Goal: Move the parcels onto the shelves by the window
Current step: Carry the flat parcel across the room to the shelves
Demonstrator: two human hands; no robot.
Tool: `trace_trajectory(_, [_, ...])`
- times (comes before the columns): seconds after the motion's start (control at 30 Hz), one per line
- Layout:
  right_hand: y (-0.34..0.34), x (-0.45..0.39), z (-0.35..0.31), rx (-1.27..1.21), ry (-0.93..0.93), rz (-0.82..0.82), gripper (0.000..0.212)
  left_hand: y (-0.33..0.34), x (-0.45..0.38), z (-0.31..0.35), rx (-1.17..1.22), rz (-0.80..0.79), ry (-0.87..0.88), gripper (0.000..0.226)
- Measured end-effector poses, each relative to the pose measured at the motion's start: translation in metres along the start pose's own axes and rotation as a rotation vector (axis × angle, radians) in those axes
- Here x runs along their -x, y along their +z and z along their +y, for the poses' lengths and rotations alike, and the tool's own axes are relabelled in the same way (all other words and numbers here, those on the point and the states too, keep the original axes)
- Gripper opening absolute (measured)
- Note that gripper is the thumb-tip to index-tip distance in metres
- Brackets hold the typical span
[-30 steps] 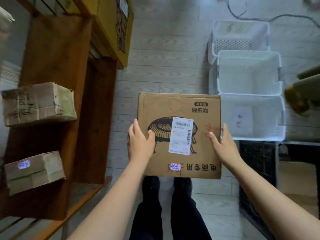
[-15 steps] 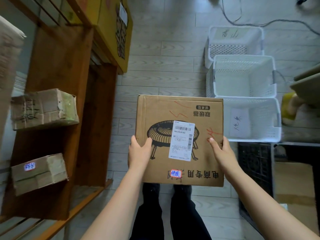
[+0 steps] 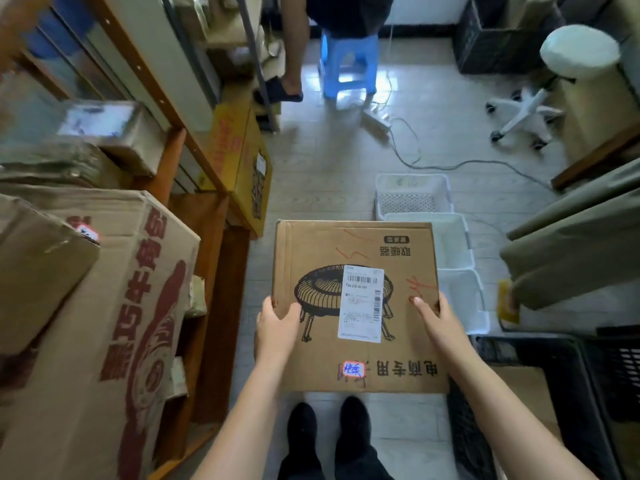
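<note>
I hold a flat brown cardboard parcel (image 3: 353, 258) level in front of me, above my feet. It bears a black drawing of a round heater and a white shipping label. My left hand (image 3: 277, 323) grips its left edge and my right hand (image 3: 438, 322) grips its right edge, thumbs on top. The wooden shelves (image 3: 214, 306) stand to my left. A big brown box with red print (image 3: 114, 306) sits on an upper shelf, close to my left arm. Smaller parcels (image 3: 117, 129) lie further back on the shelves.
White plastic baskets (image 3: 460, 282) line the floor right of the parcel. Black crates (image 3: 540, 393) stand at the lower right. A yellow box (image 3: 242, 168) leans by the shelf end. Ahead, a person sits on a blue stool (image 3: 348, 71), with cables (image 3: 443, 164) and a white chair (image 3: 554, 81) nearby.
My view has lifted from the floor toward the room ahead, bringing the upper shelf's big box and the seated person into sight. Both hands keep the same grip on the parcel.
</note>
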State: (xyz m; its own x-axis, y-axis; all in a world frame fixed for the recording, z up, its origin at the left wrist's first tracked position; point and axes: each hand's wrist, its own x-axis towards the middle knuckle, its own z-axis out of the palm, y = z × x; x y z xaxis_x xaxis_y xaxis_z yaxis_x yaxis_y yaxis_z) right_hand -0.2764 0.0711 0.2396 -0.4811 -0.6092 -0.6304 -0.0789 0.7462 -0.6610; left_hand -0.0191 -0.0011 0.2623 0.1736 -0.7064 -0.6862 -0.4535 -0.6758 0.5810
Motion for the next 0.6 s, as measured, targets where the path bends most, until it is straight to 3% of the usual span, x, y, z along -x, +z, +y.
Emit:
trace_trajectory(0.07, [-0.015, 0.021, -0.019, -0.010, -0.013, -0.001, 0.050, -0.014, 0.024, 0.021, 0.003, 0.014, 0.014, 0.079])
trace_trajectory(0.2, [-0.051, 0.058, -0.055, -0.011, -0.067, 0.007, 0.057, -0.043, 0.069, 0.061, 0.029, 0.021, 0.089, 0.090])
trace_trajectory(0.33, [-0.082, 0.082, -0.086, -0.049, -0.156, -0.009, 0.066, -0.067, 0.106, 0.093, 0.070, 0.022, 0.178, 0.064])
trace_trajectory(0.4, [-0.097, 0.099, -0.104, -0.117, -0.156, -0.020, 0.074, -0.081, 0.121, 0.107, 0.097, 0.028, 0.215, 0.067])
trace_trajectory(0.5, [-0.117, 0.129, -0.127, -0.230, -0.186, -0.082, 0.062, -0.102, 0.138, 0.128, 0.154, 0.016, 0.239, 0.068])
trace_trajectory(0.6, [-0.138, 0.147, -0.143, -0.341, -0.213, -0.102, 0.045, -0.121, 0.155, 0.147, 0.250, -0.036, 0.295, 0.047])
